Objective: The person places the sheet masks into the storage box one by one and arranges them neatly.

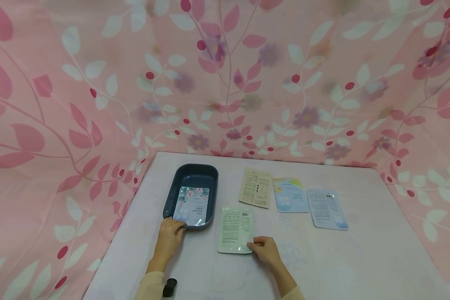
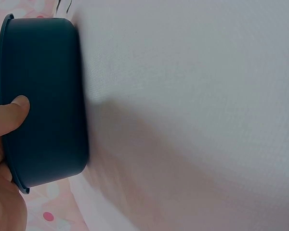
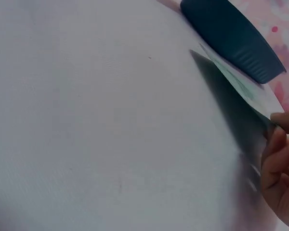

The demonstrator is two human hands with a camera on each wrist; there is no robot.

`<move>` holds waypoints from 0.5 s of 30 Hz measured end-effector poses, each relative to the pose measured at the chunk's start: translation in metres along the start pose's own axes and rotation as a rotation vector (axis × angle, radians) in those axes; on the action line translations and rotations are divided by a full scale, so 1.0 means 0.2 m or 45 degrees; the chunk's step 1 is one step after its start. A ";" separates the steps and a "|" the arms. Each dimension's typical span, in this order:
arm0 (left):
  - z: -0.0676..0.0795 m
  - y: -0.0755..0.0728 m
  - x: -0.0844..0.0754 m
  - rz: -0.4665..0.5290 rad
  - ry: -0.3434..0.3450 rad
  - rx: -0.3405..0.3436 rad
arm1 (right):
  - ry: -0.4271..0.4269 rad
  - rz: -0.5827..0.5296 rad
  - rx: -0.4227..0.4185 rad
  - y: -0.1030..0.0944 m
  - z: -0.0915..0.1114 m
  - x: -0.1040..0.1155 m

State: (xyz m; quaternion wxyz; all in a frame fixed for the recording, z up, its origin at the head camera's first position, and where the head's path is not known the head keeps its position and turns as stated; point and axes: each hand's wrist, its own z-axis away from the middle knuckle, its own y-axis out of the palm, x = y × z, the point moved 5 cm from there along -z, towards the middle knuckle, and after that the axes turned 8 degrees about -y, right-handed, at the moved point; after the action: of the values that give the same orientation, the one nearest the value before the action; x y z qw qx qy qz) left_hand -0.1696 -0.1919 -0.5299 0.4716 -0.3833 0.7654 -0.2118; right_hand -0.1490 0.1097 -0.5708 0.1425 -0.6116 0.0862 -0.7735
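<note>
Pink floral cloth [image 1: 225, 83] backs the white-covered bench [image 1: 345, 262]. Green packet [image 1: 235, 231] located just right of the dark blue tray [image 1: 195, 180] — right hand [image 1: 266, 251] pinching its near right corner, that corner raised off the surface. Left hand [image 1: 168, 236] grips the tray's near rim, thumb against the outer wall. Tray contains one flower-printed packet [image 1: 193, 204]. Farther right — cream packet [image 1: 256, 187], blue-and-yellow packet [image 1: 291, 196] and pale blue packet [image 1: 327, 209], side by side.

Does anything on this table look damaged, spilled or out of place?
Nothing stands out as spilled or damaged. The green packet is raised near one corner, but the right hand pinches it there, which explains the tilt. The cream packet lies slightly turned, nothing unusual.
</note>
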 end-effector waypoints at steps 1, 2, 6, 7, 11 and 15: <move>0.00 0.00 0.00 0.000 0.004 -0.001 | -0.008 -0.026 0.029 0.00 0.00 0.00; 0.00 0.00 0.00 -0.001 0.006 -0.003 | -0.016 -0.047 0.058 0.00 0.00 0.01; 0.00 -0.01 0.00 -0.002 0.011 -0.006 | -0.086 -0.120 0.117 -0.02 0.01 0.06; 0.00 -0.01 0.00 -0.002 0.011 -0.008 | -0.117 -0.134 0.118 -0.03 0.01 0.08; 0.00 -0.01 -0.01 0.001 0.015 -0.015 | -0.221 -0.166 0.103 -0.06 0.01 0.16; 0.00 -0.01 0.00 0.003 0.019 -0.016 | -0.253 -0.168 0.105 -0.09 0.02 0.21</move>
State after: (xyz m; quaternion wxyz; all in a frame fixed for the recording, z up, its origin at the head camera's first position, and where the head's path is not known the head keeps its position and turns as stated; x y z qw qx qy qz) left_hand -0.1682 -0.1921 -0.5287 0.4638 -0.3836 0.7706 -0.2094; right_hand -0.1572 0.1135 -0.5251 0.1241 -0.6833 -0.0007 -0.7196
